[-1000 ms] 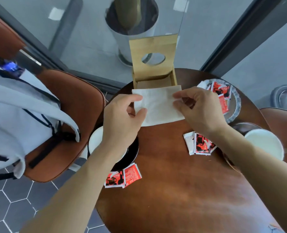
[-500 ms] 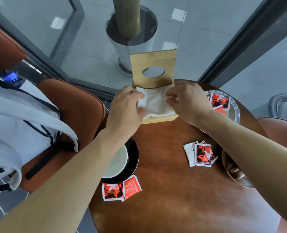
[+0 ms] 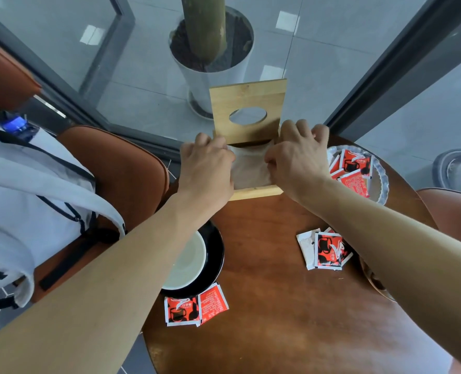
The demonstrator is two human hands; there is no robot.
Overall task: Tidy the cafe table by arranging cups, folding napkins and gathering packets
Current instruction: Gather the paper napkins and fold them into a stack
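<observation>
Nearest on the round wooden surface [image 3: 291, 314]: two red sugar packets [image 3: 194, 306] lying flat at the near-left edge, touching the black saucer [image 3: 216, 255]. On that saucer, a white cup [image 3: 189, 260], partly hidden under the left forearm.

Mid-surface, right of centre — a small pile of packets [image 3: 324, 251], red ones over a white one, just beside the right forearm. A brown saucer [image 3: 372, 279] shows only as a sliver under that arm.

Farther out, right: a scalloped glass dish [image 3: 380, 182] with several red packets [image 3: 355, 166] inside.

Far edge, centre: wooden napkin holder [image 3: 247, 103], upright back panel with an oval hole. The white napkin [image 3: 249, 168] lies in its tray. Left hand [image 3: 206, 167] — fingers curled over the napkin's left edge. Right hand [image 3: 298, 157] — thumb and fingers pinching the napkin's right edge, other fingers over the holder's side.

Left of the surface: a brown chair [image 3: 121, 168] carrying a light grey backpack [image 3: 29, 201]. Beyond the glass, a white planter [image 3: 210, 76].
</observation>
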